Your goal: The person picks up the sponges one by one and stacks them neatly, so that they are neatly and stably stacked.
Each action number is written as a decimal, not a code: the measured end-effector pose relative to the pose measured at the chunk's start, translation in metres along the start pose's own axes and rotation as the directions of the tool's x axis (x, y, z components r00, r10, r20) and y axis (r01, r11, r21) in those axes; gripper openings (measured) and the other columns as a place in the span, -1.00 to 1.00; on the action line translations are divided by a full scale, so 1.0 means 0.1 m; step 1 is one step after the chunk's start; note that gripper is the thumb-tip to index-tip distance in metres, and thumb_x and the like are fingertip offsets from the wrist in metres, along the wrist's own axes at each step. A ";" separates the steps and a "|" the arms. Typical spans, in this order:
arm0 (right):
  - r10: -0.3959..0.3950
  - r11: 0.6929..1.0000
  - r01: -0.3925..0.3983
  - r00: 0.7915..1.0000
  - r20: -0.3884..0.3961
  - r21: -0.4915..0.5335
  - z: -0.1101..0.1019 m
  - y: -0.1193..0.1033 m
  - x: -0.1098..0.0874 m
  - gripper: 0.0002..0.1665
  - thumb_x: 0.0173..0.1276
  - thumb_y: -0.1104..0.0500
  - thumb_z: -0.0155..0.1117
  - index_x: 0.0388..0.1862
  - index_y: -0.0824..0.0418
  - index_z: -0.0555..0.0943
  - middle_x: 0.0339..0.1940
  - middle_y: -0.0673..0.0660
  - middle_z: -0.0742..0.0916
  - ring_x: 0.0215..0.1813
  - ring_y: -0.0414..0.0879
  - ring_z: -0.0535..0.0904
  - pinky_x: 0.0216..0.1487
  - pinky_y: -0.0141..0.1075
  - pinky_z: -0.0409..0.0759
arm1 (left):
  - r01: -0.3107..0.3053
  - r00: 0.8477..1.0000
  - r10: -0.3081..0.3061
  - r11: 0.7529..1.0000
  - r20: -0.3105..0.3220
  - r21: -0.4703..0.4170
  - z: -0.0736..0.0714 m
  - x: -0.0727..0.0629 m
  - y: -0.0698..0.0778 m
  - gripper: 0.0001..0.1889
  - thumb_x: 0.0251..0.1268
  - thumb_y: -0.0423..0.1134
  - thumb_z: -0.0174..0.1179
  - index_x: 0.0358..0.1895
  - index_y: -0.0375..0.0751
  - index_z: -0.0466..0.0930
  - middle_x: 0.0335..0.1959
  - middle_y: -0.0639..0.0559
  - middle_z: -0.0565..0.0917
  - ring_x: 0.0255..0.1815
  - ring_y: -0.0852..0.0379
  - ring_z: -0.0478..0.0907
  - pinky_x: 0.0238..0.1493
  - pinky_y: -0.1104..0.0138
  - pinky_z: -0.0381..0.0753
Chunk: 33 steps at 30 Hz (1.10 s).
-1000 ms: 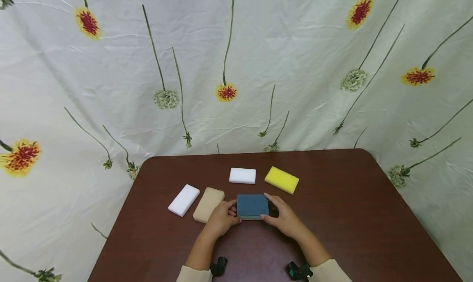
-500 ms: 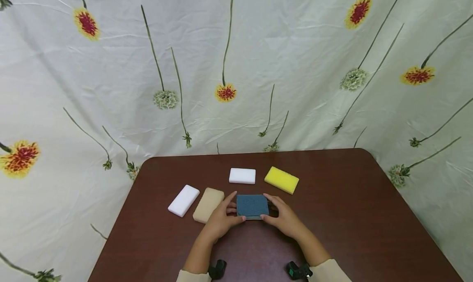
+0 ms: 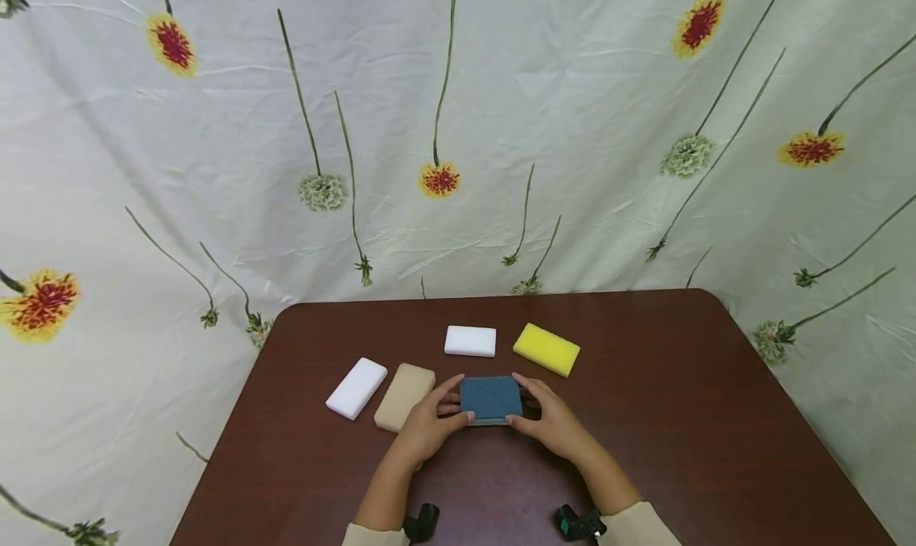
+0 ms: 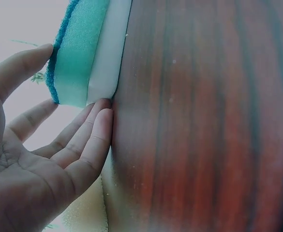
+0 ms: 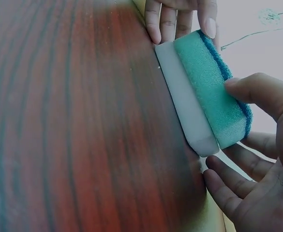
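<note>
A sponge [image 3: 490, 396] with a blue scouring top and a green foam body lies on the table between both hands. Under its green foam [image 5: 206, 92] is a white sponge [image 5: 185, 104], stacked flat on the wood. From the left, my left hand [image 3: 427, 423] holds the sponge's near and far corners with thumb and index finger. Its other fingertips touch the end of the white sponge [image 4: 105, 63] in the left wrist view. Opposite, my right hand [image 3: 554, 421] pinches the right end of the scouring sponge, thumb on the near side.
Just left of the left hand is a beige sponge [image 3: 403, 396], with a white block [image 3: 356, 388] beyond it. Farther back lie another white block [image 3: 470, 341] and a yellow sponge [image 3: 546, 349]. A flowered cloth [image 3: 572, 133] hangs behind the brown table [image 3: 680, 419].
The left hand has spread its thumb and index finger from the sponge's left side to its near and far corners. The right hand and the stack have stayed in place.
</note>
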State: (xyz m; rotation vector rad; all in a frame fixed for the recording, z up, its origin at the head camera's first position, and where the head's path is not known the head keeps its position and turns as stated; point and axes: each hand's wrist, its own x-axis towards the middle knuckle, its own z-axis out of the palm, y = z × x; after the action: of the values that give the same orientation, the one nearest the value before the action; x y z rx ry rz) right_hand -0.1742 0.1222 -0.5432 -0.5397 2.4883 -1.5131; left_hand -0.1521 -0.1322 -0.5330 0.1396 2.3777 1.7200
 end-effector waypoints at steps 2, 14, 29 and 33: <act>0.006 1.000 -0.006 1.000 -0.011 0.009 0.00 0.00 0.00 -0.11 0.35 0.07 0.44 0.57 0.18 0.28 0.44 0.26 0.47 0.36 0.20 0.52 0.35 0.12 0.50 | 0.003 1.000 -0.003 1.000 -0.001 0.006 0.00 0.01 -0.01 -0.25 0.32 -0.06 0.36 0.55 0.04 0.27 0.27 -0.22 0.54 0.28 -0.17 0.55 0.15 -0.03 0.62; 0.013 0.999 -0.006 0.985 -0.171 0.042 -0.07 -0.01 0.02 -0.19 0.35 0.08 0.43 0.51 0.23 0.36 0.37 0.19 0.53 0.38 0.11 0.49 0.37 0.06 0.50 | 0.005 1.000 -0.005 1.000 0.000 0.018 0.01 0.02 -0.02 -0.25 0.33 -0.06 0.34 0.56 0.02 0.26 0.28 -0.22 0.53 0.31 -0.19 0.53 0.16 -0.02 0.60; 0.133 0.991 -0.133 0.940 -0.314 0.019 -0.41 0.01 0.08 -0.12 0.35 0.02 0.44 0.57 0.12 0.28 0.49 0.22 0.36 0.41 0.27 0.39 0.34 0.18 0.47 | 0.006 1.000 -0.006 1.000 0.015 0.008 0.01 0.03 -0.03 -0.25 0.35 -0.06 0.33 0.56 0.03 0.25 0.31 -0.23 0.51 0.32 -0.20 0.51 0.16 -0.02 0.60; 0.157 0.986 -0.164 0.935 -0.318 0.005 -0.48 0.06 0.11 -0.09 0.36 0.00 0.43 0.59 0.09 0.25 0.53 0.24 0.29 0.40 0.30 0.38 0.29 0.17 0.51 | 0.005 1.000 -0.005 1.000 0.016 0.014 0.02 0.04 -0.03 -0.25 0.35 -0.05 0.33 0.57 0.04 0.25 0.30 -0.22 0.52 0.32 -0.19 0.52 0.16 -0.01 0.61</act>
State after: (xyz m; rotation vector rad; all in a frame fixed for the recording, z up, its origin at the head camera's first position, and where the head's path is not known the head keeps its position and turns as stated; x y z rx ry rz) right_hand -0.2018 0.1599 -0.5254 -0.0926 2.7061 -1.6184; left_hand -0.1555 -0.1308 -0.5372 0.1493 2.3769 1.6942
